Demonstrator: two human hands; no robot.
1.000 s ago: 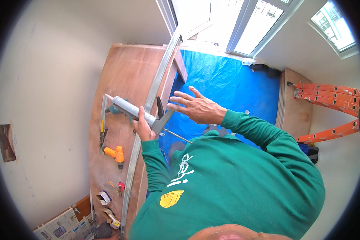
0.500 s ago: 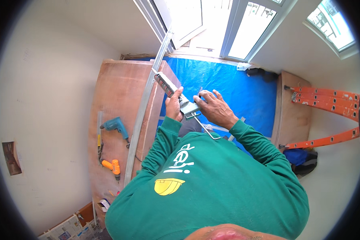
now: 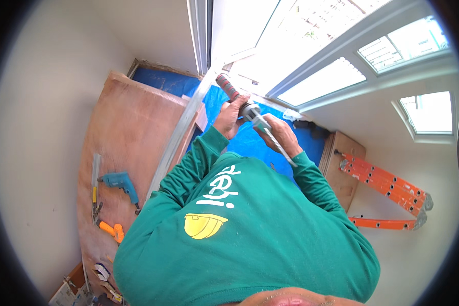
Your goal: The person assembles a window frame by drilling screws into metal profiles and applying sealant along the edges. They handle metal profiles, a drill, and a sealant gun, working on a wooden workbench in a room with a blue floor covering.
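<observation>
A caulking gun (image 3: 249, 110) is held in front of my chest, with a red-and-grey sealant tube (image 3: 228, 86) at its far end, tilted up to the left. Its thin metal rod (image 3: 279, 145) sticks out the back, slanting down past my right wrist. My left hand (image 3: 229, 119) is closed around the barrel behind the tube. My right hand (image 3: 282, 134) is wrapped about the handle end, its fingertips mostly hidden behind the gun and the rod.
On the left, a plywood-topped surface (image 3: 132, 112) carries a long metal channel (image 3: 181, 130), a teal drill (image 3: 120, 184) and an orange drill (image 3: 111, 230). Blue sheeting (image 3: 242, 144) covers the floor. An orange ladder (image 3: 382, 184) stands right, by leaning boards (image 3: 348, 153). A glazed door (image 3: 321, 84) lies ahead.
The caulking gun has turned, its rod now pointing toward my right forearm. My right hand has closed in at the handle from raised, spread fingers. The whole view has swung toward the windows.
</observation>
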